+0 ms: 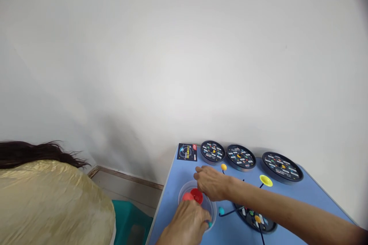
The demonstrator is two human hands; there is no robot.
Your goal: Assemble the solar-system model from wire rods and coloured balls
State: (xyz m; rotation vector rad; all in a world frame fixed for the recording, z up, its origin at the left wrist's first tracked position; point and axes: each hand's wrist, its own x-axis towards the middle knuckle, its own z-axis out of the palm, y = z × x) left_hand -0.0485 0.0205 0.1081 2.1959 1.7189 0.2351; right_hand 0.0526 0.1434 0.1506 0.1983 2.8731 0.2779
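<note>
A clear plastic bowl [214, 209] sits near the left edge of the blue table [171, 199]. My left hand [186, 224] reaches into it with curled fingers, close against a pinkish-red rounded piece [188, 196]; its fingertips are largely hidden. By that hand's thumb shows a small teal piece [209, 224]. My right hand [211, 183] comes across from the right over the bowl, fingers bent, with a red cup-shaped half-shell [197, 196] at its fingertips. To the right stands a round black base [268, 225] with rods bearing coloured pieces, partly covered by my right forearm.
Three round black discs [212, 151] with printed planets lie along the wall, beside a dark printed card [187, 152]. Rods carry a yellow dish [266, 180], a teal ball [221, 211] and orange balls [224, 167]. A person in a gold top [54, 203] is at left near a teal stool [129, 218].
</note>
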